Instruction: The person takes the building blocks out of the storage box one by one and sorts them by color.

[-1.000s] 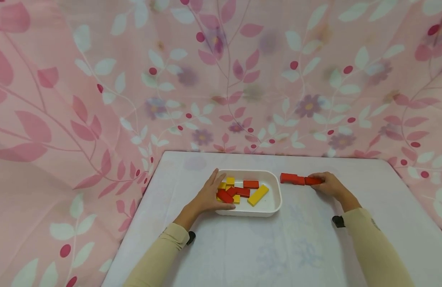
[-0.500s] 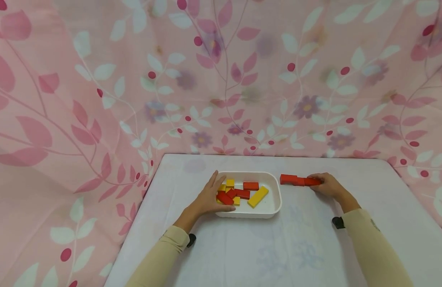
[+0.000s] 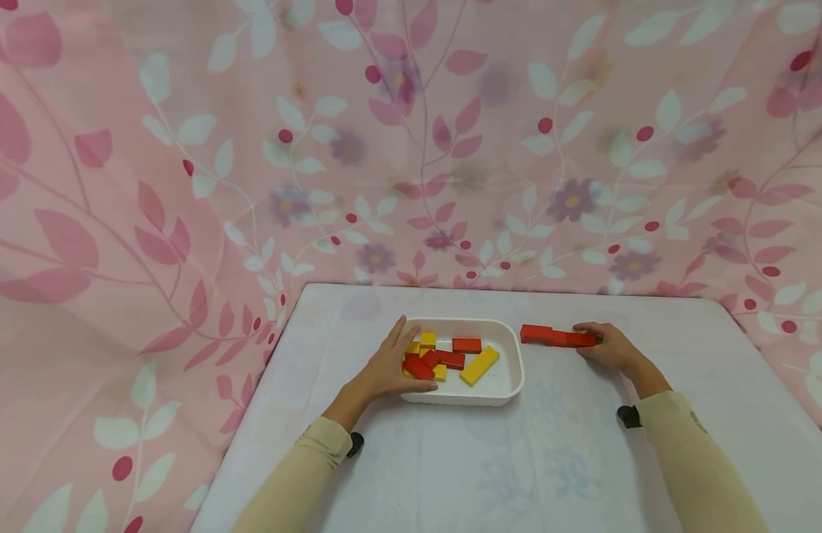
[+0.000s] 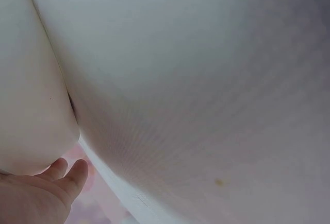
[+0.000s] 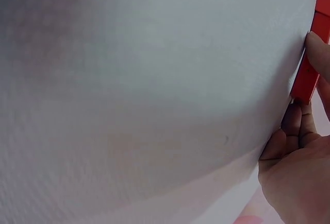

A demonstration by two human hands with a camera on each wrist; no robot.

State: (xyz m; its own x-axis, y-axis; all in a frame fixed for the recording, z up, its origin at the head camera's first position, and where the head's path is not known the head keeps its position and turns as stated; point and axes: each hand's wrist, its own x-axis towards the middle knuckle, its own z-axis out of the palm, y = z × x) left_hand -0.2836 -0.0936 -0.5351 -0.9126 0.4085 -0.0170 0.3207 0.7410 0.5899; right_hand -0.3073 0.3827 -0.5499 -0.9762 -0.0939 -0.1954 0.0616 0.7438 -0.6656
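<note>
A white plastic tray (image 3: 511,370) stands mid-table with red and yellow blocks in it. My left hand (image 3: 387,366) lies spread over its left end, thumb near the front rim and fingertips near the back rim. The left wrist view shows that hand (image 4: 46,193) beside the tray's outer wall (image 4: 31,105). Right of the tray, red blocks (image 3: 536,334) lie end to end in a row. At the row's right end my right hand (image 3: 614,348) pinches a red block (image 3: 580,340). In the right wrist view, the thumb presses this red block (image 5: 306,80) from the side.
Among the tray's contents are a long yellow block (image 3: 480,366) lying slantwise and a red block (image 3: 466,346) near the back wall. A white cloth (image 3: 464,466) covers the table. Pink floral fabric (image 3: 411,148) hangs behind it.
My right hand has brought its red block into line against the neighbouring red block, and the small gap and angle between them are gone. The left hand and tray have stayed put.
</note>
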